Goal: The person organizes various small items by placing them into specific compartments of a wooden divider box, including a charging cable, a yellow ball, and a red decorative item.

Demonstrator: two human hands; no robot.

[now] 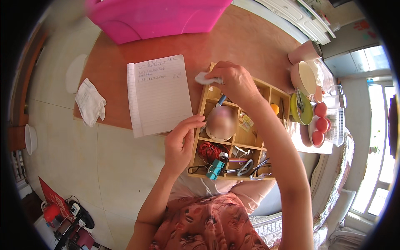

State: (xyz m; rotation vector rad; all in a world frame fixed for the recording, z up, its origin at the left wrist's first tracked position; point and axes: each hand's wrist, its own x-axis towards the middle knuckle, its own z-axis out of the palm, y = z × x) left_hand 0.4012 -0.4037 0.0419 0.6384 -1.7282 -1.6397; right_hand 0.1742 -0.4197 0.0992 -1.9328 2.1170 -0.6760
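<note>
A wooden compartment tray lies tilted before me, its near end over my lap. My right hand pinches a crumpled white cloth or tissue at the tray's far left corner. At the left rim, my left hand holds the edge with its fingertips. Inside one compartment is a round, pale-rimmed object, its middle blurred. Nearer compartments hold a red cord bundle, a teal binder clip and glasses. A yellow-orange ball sits at the right. My right forearm hides part of the tray.
A lined notebook with handwriting lies open on the brown table. A second white cloth hangs at the table's left edge. Beyond stands a pink plastic bin. Bowls, including a green one, and red round fruits crowd the right.
</note>
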